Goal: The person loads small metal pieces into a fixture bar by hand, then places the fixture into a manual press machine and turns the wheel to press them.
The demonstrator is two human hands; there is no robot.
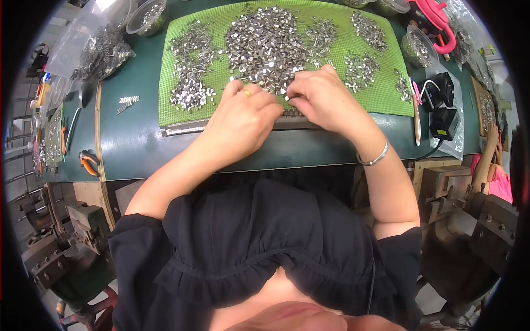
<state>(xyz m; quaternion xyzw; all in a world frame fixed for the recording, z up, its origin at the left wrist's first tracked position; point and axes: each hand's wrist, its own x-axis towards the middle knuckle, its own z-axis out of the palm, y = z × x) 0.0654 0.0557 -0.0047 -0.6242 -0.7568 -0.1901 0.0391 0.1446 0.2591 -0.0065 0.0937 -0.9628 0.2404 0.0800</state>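
Observation:
A pile of small shiny metal pieces (265, 44) lies on a green textured mat (221, 117), with smaller heaps of thin metal parts (196, 44) around it. Along the mat's near edge runs a long metal bar (190, 128) with a row of small dark blocks (291, 113) on it. My left hand (245, 118) rests over the bar, fingers curled; its fingertips and anything in them are hidden. At the pile's near edge, my right hand (326, 99) pinches a small metal piece (287, 98) between thumb and finger.
Linked metal strips (128, 103) and orange-handled pliers (89, 163) lie to the left. Plastic tubs (148, 17) and a bag of metal parts (105, 52) stand behind. On the right are a knife-like tool (417, 124), a black adapter (444, 123) and another person's arm (488, 157).

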